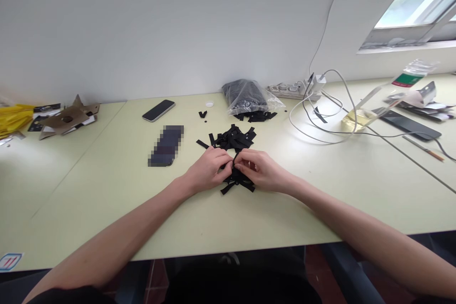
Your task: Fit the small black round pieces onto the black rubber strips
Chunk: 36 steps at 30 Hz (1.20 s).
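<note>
My left hand (213,168) and my right hand (260,170) meet over the middle of the table, fingertips pinched together on a short black fabric strip (234,159). The strip bends up between them, and the fingers cover most of it. Beneath the hands lies a small heap of black strips (236,185), some ends poking out towards me. A second loose pile of black strips (233,138) is just behind the hands. Further back sits a clear plastic bag (246,96) full of dark pieces, with several more strips along its front edge.
On the left are a phone (158,110), a blurred-out dark rectangle (166,146), cardboard scraps (69,118) and a yellow bag (16,119). To the right, cables loop from a power strip (290,90) near a tilted clear bottle (409,78) and a dark flat device (409,125).
</note>
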### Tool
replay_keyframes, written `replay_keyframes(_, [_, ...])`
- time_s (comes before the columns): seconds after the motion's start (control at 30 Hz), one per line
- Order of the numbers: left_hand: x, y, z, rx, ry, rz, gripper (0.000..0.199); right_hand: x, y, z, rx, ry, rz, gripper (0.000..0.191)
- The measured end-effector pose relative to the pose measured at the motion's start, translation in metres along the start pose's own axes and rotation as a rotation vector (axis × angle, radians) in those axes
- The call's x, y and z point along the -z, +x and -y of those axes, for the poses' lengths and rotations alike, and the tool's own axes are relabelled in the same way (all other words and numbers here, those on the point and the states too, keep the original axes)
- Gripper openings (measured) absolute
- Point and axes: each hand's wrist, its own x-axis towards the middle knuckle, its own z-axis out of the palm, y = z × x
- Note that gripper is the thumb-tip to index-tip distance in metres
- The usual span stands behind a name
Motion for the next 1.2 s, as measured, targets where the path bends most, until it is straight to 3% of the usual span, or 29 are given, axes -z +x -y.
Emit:
replay_keyframes(0.27, [-0.001, 0.000, 0.001, 0.038, 0.035, -0.020, 0.017, 0.004, 0.001, -0.001, -0.092, 0.002, -0.043, 0.014])
replay_keyframes(0.4, [0.002, 0.000, -0.001, 0.124, -0.045, -0.056, 0.017, 0.008, 0.001, -0.003, -0.057, -0.012, -0.027, 0.011])
replay_keyframes(0.47, [0.003, 0.000, -0.003, 0.118, -0.060, -0.051, 0.025, 0.007, 0.001, -0.002, -0.019, -0.017, -0.002, 0.012])
replay_keyframes(0.57, [0.002, 0.000, -0.002, 0.080, -0.006, -0.038, 0.011, 0.006, 0.001, -0.001, -0.024, -0.051, -0.009, 0.015])
replay_keyframes(0.67, [0.000, 0.000, 0.001, 0.091, 0.019, -0.046, 0.018, 0.006, 0.002, 0.000, -0.055, -0.088, -0.030, 0.016])
replay_keyframes(0.97, [-0.001, 0.000, 0.001, 0.086, -0.014, -0.018, 0.023, 0.008, 0.001, 0.002, -0.021, -0.017, 0.091, 0.019])
replay_keyframes(1.03, [0.000, 0.000, 0.000, 0.081, -0.018, -0.021, 0.023, 0.009, 0.002, 0.000, -0.027, -0.035, 0.059, 0.020])
replay_keyframes(1.2, [0.003, 0.001, -0.003, 0.134, -0.061, -0.059, 0.020, 0.018, 0.009, -0.023, -0.042, -0.215, -0.201, 0.025])
